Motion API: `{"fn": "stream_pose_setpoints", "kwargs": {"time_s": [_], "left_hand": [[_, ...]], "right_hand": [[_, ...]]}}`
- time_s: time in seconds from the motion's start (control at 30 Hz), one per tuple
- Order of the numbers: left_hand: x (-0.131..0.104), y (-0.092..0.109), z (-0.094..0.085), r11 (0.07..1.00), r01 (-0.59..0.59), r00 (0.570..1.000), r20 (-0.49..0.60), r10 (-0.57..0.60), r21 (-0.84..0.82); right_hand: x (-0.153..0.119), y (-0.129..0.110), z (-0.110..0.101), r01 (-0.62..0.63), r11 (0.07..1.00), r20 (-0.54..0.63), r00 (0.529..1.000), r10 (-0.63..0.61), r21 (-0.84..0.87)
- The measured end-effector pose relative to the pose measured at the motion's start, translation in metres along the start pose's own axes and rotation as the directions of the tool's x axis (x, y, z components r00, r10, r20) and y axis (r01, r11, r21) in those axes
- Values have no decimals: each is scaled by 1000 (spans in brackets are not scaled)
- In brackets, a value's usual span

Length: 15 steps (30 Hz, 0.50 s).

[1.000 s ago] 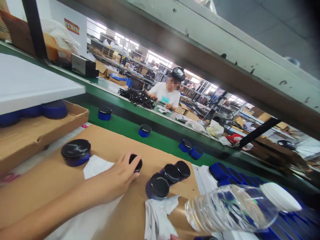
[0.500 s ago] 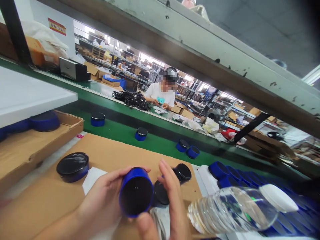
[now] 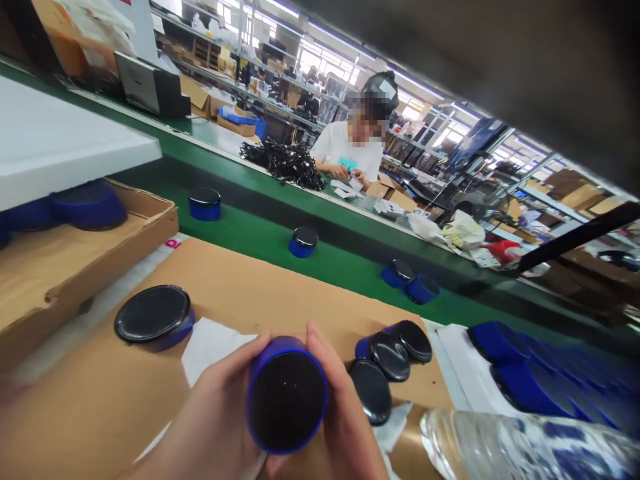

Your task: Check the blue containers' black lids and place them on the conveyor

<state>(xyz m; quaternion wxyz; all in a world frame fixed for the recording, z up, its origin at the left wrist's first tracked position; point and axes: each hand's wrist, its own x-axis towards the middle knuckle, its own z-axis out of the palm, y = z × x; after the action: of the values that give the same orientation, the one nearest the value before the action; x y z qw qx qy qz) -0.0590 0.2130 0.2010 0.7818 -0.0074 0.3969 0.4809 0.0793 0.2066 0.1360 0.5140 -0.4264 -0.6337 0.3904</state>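
Between our two palms, above the flat brown cardboard sheet (image 3: 270, 283), we hold a short blue cylinder with a dark round face (image 3: 287, 403), that face tilted up toward us. Our left hand (image 3: 220, 407) is half curled along one side and our right hand (image 3: 345, 413) along the other, both with hold of the blue wall; how the lower fingers sit beneath it we cannot tell.

We judge it fairly light and stiff, with a wall that should not give under a squeeze. The dark face looks smooth (two small glints show on it), so we would expect it to smear or scratch easily, and the best hold is on the blue side wall, fingertips off the face.

Beside our left hand lies a soft white cloth (image 3: 213, 347), with a larger black-topped blue cylinder (image 3: 154, 317) just past it. Beyond our right hand, three glossy black-topped round pieces (image 3: 391, 357) sit close together; their tops look slippery, so their sides offer surer grip.
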Motion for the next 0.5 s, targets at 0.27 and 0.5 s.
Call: {"fn": "stream_pose_setpoints", "kwargs": {"time_s": [0.27, 0.5], "left_hand": [[4, 0, 10, 988, 83, 992, -78, -94, -128], [13, 1, -6, 988, 148, 982, 121, -142, -45]], "right_hand": [[4, 24, -8, 160, 985, 150, 977, -150, -60], [-4, -15, -7, -43, 998, 113, 992, 47, -36]]}}
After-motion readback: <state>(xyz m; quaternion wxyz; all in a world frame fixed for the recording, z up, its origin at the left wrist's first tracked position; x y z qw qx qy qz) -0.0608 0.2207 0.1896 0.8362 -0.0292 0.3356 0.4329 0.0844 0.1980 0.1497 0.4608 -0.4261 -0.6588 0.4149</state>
